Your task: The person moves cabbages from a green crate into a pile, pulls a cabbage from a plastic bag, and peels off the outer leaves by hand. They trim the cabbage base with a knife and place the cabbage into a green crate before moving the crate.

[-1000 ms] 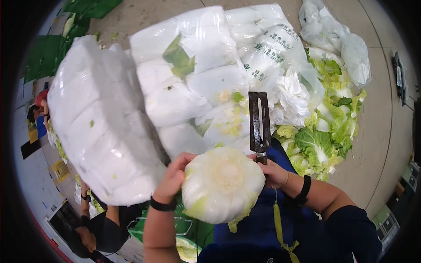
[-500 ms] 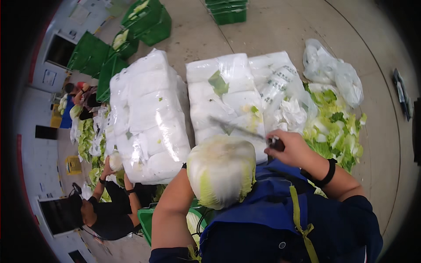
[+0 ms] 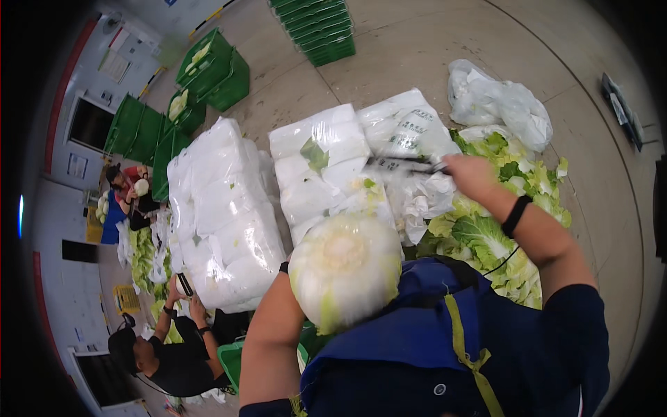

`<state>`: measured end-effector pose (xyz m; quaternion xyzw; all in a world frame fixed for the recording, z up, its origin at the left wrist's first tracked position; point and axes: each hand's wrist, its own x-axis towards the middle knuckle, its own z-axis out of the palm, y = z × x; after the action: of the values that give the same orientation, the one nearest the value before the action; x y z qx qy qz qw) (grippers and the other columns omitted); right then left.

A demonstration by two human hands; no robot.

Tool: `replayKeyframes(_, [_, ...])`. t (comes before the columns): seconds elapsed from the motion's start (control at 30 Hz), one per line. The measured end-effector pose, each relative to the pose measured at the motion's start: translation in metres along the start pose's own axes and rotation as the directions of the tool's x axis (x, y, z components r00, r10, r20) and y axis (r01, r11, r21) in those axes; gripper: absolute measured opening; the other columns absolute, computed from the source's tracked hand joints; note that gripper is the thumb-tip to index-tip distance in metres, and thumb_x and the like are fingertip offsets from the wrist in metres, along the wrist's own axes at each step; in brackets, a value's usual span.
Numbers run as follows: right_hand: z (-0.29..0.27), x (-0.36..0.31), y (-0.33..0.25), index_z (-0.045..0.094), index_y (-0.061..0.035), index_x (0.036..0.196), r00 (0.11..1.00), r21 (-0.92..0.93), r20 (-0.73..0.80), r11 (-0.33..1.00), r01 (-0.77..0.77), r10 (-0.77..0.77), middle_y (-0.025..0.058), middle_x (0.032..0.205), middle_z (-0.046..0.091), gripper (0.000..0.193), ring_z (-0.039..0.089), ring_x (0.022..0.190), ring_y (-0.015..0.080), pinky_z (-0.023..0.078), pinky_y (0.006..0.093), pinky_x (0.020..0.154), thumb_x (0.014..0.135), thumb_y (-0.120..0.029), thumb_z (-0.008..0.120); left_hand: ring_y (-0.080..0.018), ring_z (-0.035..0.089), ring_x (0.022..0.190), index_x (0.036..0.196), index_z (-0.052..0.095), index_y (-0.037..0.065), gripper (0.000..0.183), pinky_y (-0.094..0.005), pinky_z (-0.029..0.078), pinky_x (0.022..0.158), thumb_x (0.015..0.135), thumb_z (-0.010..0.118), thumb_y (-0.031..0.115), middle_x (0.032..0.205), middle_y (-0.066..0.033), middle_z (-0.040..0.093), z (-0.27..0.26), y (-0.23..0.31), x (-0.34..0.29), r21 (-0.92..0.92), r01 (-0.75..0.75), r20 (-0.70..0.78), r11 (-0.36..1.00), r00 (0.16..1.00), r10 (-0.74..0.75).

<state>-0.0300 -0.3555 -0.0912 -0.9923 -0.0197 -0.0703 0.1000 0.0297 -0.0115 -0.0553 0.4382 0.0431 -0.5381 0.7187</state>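
A Chinese cabbage [image 3: 342, 278] is held up in front of my body, its pale cut base turned upward toward me. My left forearm [image 3: 274, 333] runs up beside it, and my left hand is hidden behind the cabbage it supports. Away to the right, my right hand [image 3: 472, 177] is closed round the handle of a knife [image 3: 403, 165]. The blade, smeared by motion, points left above the plastic-wrapped packs and is apart from the cabbage.
White plastic-wrapped packs [image 3: 222, 208] are stacked ahead. Loose cabbage leaves [image 3: 486, 243] are heaped at the right, beside crumpled plastic bags [image 3: 497, 101]. Green crates [image 3: 229, 80] stand at the far left. A co-worker [image 3: 174, 354] handles something at the left; another person sits farther back.
My right hand has swung the knife rightward and away from the cabbage. The cabbage has tipped so its base shows more. The whole view has shifted slightly.
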Motion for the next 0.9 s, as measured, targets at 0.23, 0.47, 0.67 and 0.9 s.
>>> replayKeyframes(0.23, [-0.076, -0.047, -0.071, 0.056, -0.0127, 0.091, 0.983, 0.374, -0.082, 0.91, 0.181, -0.163, 0.0086, 0.074, 0.06, 0.018, 0.061, 0.069, 0.0284, 0.049, 0.0401, 0.059, 0.074, -0.015, 0.061, -0.0202, 0.055, 0.101, 0.121, 0.048, 0.002, 0.038, -0.0333, 0.045, 0.088, 0.094, 0.044, 0.027, 0.114, -0.0105, 0.056, 0.017, 0.002, 0.012, 0.018, 0.039, -0.003, 0.999, 0.999, -0.038])
replayKeyframes(0.47, [-0.03, -0.042, -0.031, 0.055, -0.0131, 0.087, 0.945, 0.141, -0.077, 0.935, 0.327, -0.319, 0.0069, 0.071, 0.056, 0.02, 0.06, 0.07, 0.0291, 0.048, 0.0411, 0.058, 0.069, -0.014, 0.062, -0.0216, 0.055, 0.105, 0.125, 0.046, 0.002, 0.038, -0.0346, 0.044, 0.092, 0.094, 0.045, 0.024, 0.118, -0.0114, 0.054, 0.023, -0.016, 0.0, -0.011, 0.003, -0.018, 1.0, 1.0, -0.003])
replayKeyframes(0.67, [-0.076, -0.038, -0.017, 0.055, -0.0099, 0.088, 0.987, 0.311, -0.012, 0.939, -0.148, 0.16, 0.0083, 0.074, 0.061, 0.023, 0.061, 0.069, 0.03, 0.049, 0.0398, 0.06, 0.069, -0.017, 0.066, -0.0228, 0.055, 0.107, 0.127, 0.046, 0.002, 0.038, -0.0357, 0.044, 0.094, 0.094, 0.045, 0.02, 0.121, -0.0122, 0.054, 0.004, -0.004, -0.009, 0.07, -0.036, 0.007, 0.997, 0.999, 0.036])
replayKeyframes(0.9, [-0.071, -0.04, -0.075, 0.055, -0.0094, 0.091, 0.883, 0.17, 0.121, 0.886, 0.432, -0.454, 0.0104, 0.078, 0.061, 0.018, 0.061, 0.066, 0.0312, 0.049, 0.0424, 0.057, 0.075, -0.016, 0.056, -0.0249, 0.059, 0.101, 0.117, 0.052, -0.003, 0.032, -0.0387, 0.047, 0.09, 0.092, 0.042, 0.013, 0.115, -0.016, 0.058, 0.01, 0.01, -0.007, -0.176, 0.101, -0.087, 0.979, 0.989, -0.118])
